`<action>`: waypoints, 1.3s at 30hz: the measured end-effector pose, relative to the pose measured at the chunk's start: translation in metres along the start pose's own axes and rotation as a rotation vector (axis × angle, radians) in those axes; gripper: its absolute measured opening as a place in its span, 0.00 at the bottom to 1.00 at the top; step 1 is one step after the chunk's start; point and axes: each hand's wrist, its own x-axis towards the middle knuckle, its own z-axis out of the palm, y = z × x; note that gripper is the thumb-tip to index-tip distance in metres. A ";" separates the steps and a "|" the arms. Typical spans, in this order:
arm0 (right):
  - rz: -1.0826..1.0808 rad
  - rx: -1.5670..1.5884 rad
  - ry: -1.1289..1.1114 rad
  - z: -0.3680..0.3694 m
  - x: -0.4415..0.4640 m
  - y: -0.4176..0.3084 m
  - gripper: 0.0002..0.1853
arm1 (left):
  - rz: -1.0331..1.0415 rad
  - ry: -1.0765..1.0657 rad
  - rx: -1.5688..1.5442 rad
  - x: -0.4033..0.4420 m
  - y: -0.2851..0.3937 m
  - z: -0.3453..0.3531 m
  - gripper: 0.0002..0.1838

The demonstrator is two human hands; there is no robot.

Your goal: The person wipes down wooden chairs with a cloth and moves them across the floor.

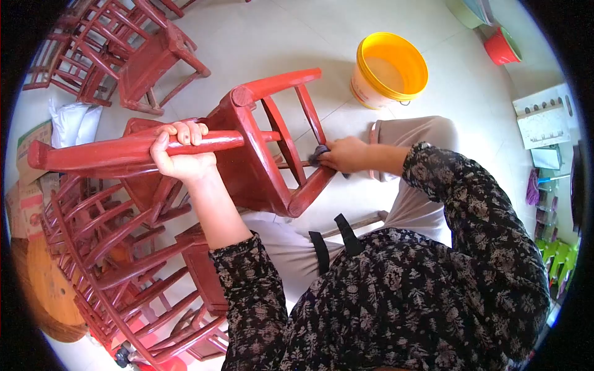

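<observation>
A red wooden chair (pixel 247 142) lies tipped over in front of me, its legs and crossbars pointing towards my right side. My left hand (pixel 182 148) is wrapped round a thick red bar of the chair. At the other end of it, my right hand (pixel 346 154) pinches a dark cloth (pixel 318 154) against the red crossbars. Most of the cloth is hidden under my fingers.
A yellow bucket (pixel 362 71) with cloudy liquid stands ahead on the tiled floor. More red chairs (pixel 148 68) are stacked at the far left, others (pixel 142 266) at the near left. A red pot (pixel 500 48) and a white rack (pixel 541 114) line the right wall.
</observation>
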 end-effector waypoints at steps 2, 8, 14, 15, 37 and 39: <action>0.011 0.077 -0.009 0.003 -0.004 -0.002 0.14 | 0.005 0.017 0.013 0.000 0.001 -0.001 0.09; -0.029 0.716 0.088 0.044 -0.012 0.031 0.17 | 0.032 0.090 0.026 -0.001 0.009 -0.008 0.09; 0.162 0.713 0.364 0.065 -0.017 0.048 0.17 | 0.055 0.080 0.027 -0.003 0.013 -0.019 0.09; 0.344 0.853 0.298 0.066 -0.017 0.054 0.16 | 0.054 0.079 0.020 -0.004 0.014 -0.021 0.09; 0.580 0.499 0.585 0.092 0.011 0.053 0.19 | 0.081 0.149 0.050 -0.001 0.005 -0.005 0.09; 0.592 0.635 0.692 0.099 0.010 0.028 0.19 | 0.096 0.161 0.053 -0.001 0.003 -0.007 0.10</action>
